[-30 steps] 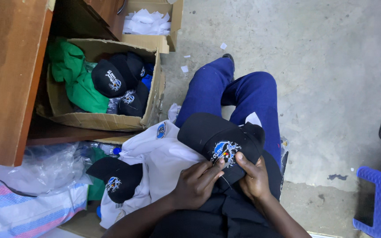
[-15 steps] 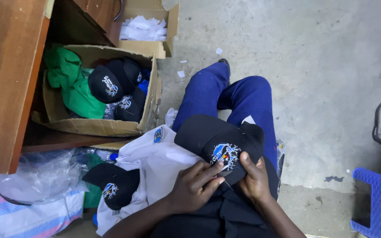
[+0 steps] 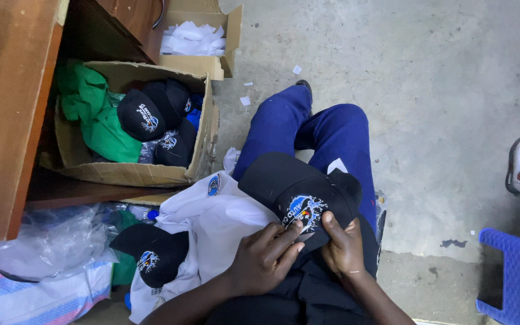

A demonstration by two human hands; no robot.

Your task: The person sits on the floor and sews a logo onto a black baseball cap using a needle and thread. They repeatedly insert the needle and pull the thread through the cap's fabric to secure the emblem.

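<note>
Both hands grasp black cap (image 3: 296,189) on lap, lower centre: left hand (image 3: 266,259) fingers at embroidered patch (image 3: 305,210), right hand (image 3: 344,247) pinching crown. White cloth (image 3: 218,222) just left. Cardboard box (image 3: 133,171) of caps upper left.

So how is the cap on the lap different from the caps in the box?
The cap on the lap is alone, with both hands, left and right, on its badge. The caps in the cardboard box are piled beside green cloth, untouched. All are black with an embroidered front.
</note>
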